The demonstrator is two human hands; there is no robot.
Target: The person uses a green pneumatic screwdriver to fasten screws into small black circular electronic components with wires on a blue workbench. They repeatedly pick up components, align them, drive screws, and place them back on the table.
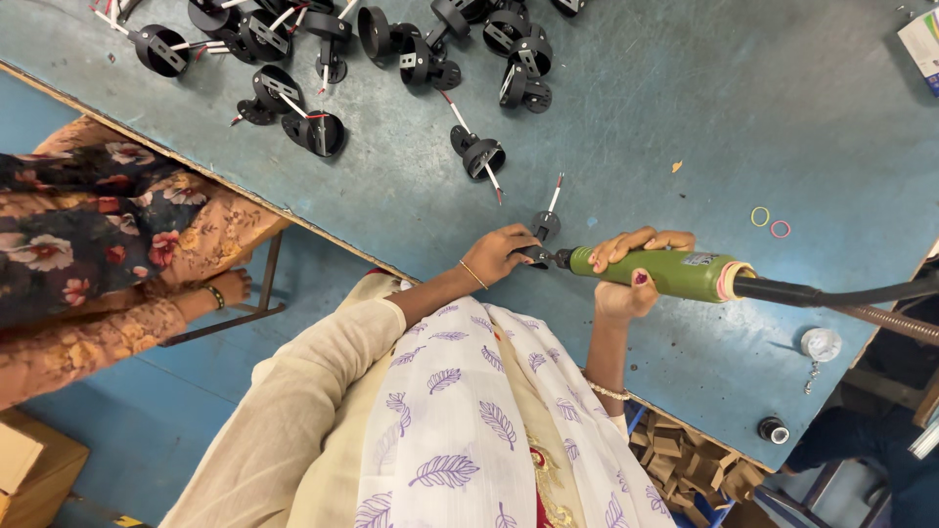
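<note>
Small black part [544,231] w/ red-and-white wire sits on the blue table [685,108], near its front edge, right betw. the two hands. Left hand [501,254] pinches it at the base, fingers clenched on the part, thin bangle on the wrist. Tip of the green power screwdriver [665,272] touches the part from the right side. Right hand [631,279] grips the screwdriver body, fingers wrapped over the top, thumb under; black cable runs off the tool's back end to the right edge of view.

Further up the table: one similar black part [477,152] w/ wires lies alone, near; beyond it a pile of black parts [391,44] along the far side. Two rubber bands [769,222], yellow and pink, lie right of the tool, apart from it. Small white round thing [820,343] & black cap [773,429] near the right corner. Another person in a floral dress [88,225] sits at left, well apart.
</note>
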